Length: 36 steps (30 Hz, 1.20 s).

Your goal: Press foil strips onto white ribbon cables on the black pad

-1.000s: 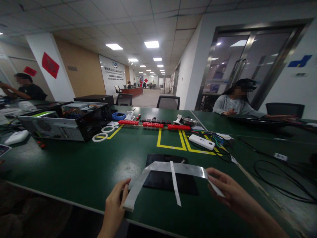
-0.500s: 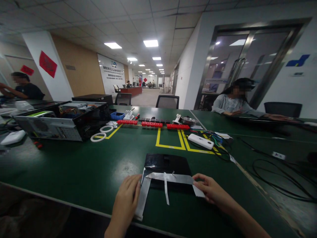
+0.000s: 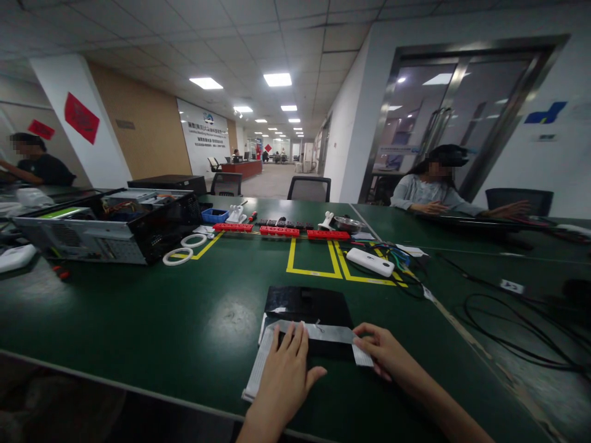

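Note:
A flat grey ribbon cable (image 3: 330, 333) lies across a black panel (image 3: 323, 301), folded at its left corner and running down toward the table's near edge. My left hand (image 3: 287, 372) rests flat over the cable's left part, fingers stretched forward and thumb out to the side. With thumb and fingers closed, my right hand (image 3: 379, 347) pinches the cable at its right bend, where a short end hangs down. The middle of the cable is partly covered by my left fingers.
An opened computer case (image 3: 115, 234) stands at the left on the green table (image 3: 221, 295). Two white rings (image 3: 178, 257), red strips (image 3: 279, 231) and a white handheld device (image 3: 369, 261) lie farther back. Black cables (image 3: 508, 332) loop at the right; a person (image 3: 434, 184) sits beyond.
My left hand has moved right, from the cable's left edge onto its top, and its fingers now lie flat. The thin white strip is now hidden. My right hand keeps its pinch.

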Tool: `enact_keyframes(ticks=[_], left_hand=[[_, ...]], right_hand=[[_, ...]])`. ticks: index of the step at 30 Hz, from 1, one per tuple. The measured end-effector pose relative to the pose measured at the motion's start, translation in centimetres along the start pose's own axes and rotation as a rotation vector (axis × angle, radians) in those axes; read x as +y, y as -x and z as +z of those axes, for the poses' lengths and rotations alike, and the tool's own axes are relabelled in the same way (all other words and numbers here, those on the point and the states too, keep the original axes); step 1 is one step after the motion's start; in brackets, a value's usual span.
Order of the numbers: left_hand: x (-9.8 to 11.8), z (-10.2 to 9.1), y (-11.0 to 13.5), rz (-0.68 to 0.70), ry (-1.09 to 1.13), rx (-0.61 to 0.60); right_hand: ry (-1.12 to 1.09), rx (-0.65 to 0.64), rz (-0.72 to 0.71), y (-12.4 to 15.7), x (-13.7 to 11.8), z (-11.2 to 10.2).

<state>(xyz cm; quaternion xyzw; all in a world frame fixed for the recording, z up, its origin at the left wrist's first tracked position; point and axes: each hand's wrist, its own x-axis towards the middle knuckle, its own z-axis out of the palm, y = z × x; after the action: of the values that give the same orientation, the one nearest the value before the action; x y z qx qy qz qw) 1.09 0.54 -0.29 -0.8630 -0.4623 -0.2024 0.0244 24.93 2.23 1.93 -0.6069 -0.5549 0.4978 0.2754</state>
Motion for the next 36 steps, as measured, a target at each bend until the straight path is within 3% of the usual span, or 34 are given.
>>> enact_keyframes(ticks=[11, 29, 33, 36], left_hand=[[-0.1, -1.0, 0.2, -0.035, 0.015, -0.110], [0.6, -1.4, -0.4, -0.066, 0.003, -0.072], [-0.9, -2.0, -0.1, -0.015, 0.084, -0.035], [-3.2, -2.7, 1.3, -0.062, 0.148, 0.108]], right_hand=[[0.108, 0.010, 0.028, -0.7, 0.1, -0.1], [0.111, 0.036, 0.046, -0.6, -0.1, 0.0], [0.110, 0.040, 0.064, -0.1, -0.9, 0.1], [0.094, 0.043, 0.075, 0.1, -1.2, 0.1]])
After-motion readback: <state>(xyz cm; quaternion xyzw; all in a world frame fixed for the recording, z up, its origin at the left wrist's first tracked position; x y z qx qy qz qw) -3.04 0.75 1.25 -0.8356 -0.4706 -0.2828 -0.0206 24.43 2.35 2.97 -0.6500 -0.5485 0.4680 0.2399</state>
